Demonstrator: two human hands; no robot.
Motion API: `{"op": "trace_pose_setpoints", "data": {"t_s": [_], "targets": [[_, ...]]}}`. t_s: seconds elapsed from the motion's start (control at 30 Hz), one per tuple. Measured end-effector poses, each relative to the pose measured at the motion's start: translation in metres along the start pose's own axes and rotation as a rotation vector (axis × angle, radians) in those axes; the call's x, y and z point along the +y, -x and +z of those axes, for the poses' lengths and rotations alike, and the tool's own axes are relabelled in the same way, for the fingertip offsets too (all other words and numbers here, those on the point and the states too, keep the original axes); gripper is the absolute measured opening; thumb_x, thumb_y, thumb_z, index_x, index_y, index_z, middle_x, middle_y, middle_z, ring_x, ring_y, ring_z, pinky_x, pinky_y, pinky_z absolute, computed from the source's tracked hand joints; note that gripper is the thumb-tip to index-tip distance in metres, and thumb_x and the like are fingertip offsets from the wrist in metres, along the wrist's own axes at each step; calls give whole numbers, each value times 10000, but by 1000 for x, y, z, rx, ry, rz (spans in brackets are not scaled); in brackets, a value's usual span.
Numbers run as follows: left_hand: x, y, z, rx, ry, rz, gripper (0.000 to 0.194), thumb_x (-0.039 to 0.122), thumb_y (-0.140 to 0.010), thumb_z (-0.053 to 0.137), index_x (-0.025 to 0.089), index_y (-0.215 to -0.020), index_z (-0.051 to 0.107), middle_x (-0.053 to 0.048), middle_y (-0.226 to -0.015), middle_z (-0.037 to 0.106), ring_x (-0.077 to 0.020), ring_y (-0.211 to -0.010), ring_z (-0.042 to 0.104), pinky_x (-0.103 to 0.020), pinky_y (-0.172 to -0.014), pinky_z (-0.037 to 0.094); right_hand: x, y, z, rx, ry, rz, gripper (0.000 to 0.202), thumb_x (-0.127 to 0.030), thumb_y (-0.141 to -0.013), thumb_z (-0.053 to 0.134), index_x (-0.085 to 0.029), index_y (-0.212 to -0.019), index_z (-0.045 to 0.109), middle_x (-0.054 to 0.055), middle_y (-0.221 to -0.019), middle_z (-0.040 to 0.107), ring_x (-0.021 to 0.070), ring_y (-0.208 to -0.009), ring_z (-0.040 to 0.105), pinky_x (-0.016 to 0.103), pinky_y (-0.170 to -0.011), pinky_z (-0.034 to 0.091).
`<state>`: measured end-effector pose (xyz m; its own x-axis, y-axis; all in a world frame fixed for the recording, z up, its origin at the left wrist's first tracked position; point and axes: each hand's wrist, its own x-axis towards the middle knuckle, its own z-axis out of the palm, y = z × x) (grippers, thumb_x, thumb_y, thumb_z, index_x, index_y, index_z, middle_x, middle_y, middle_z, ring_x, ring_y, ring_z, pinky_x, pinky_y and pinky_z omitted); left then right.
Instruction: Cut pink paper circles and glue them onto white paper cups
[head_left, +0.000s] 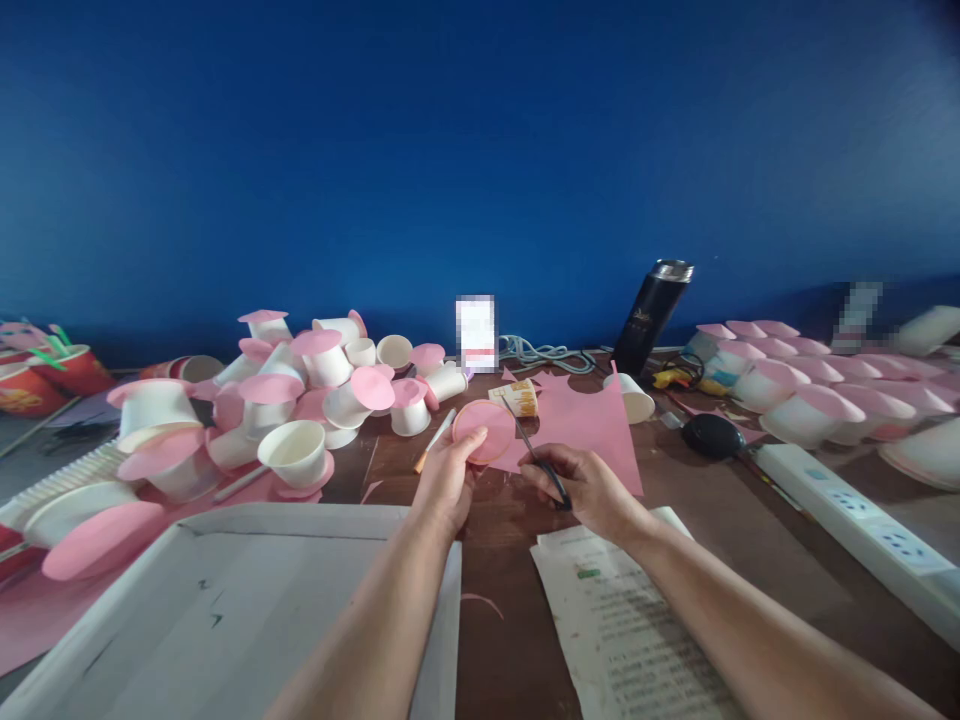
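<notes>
My left hand point(452, 470) pinches a round pink paper disc point(491, 430) by its lower left side, thumb on top. A pair of scissors point(553, 480) with dark handles is in my right hand point(581, 485), its blades pointing up and left along the disc's right edge. Whether the blades touch the disc, I cannot tell. Just behind the disc a paper cup with a yellow-brown pattern point(523, 399) lies on its side. A pink paper sheet point(581, 425) with curved cut-outs is spread on the table to the right of the disc.
White paper cups with pink discs point(270, 395) are heaped at left, and more stand in rows point(814, 405) at right. A black flask point(651, 315), a power strip point(862, 530), printed papers point(622, 620) and a shallow white box point(300, 600) surround my arms. A blue wall point(480, 150) rises behind.
</notes>
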<state>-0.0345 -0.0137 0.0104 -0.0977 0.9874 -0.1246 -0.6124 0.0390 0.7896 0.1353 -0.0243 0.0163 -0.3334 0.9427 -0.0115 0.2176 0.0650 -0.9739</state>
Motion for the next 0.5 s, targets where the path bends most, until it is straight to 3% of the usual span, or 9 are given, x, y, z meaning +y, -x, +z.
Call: {"op": "trace_pose_setpoints", "data": {"t_s": [0.3, 0.5], "targets": [[0, -3, -2, 0, 65, 23, 232, 185, -657, 753, 120, -856, 654, -24, -791, 674, -106, -671, 595, -204, -591, 445, 2, -3, 0, 38, -50, 26, 289, -403, -743, 680, -138, -850, 638, -18, -604, 555, 92, -559, 481, 223, -528, 353], [10, -6, -2, 16, 305, 1, 204, 95, -691, 723, 153, -868, 641, -25, -859, 677, -112, -763, 620, -204, -639, 471, 6, -4, -1, 25, -19, 22, 314, -437, -764, 664, -141, -868, 647, -16, -614, 561, 102, -575, 500, 223, -536, 364]]}}
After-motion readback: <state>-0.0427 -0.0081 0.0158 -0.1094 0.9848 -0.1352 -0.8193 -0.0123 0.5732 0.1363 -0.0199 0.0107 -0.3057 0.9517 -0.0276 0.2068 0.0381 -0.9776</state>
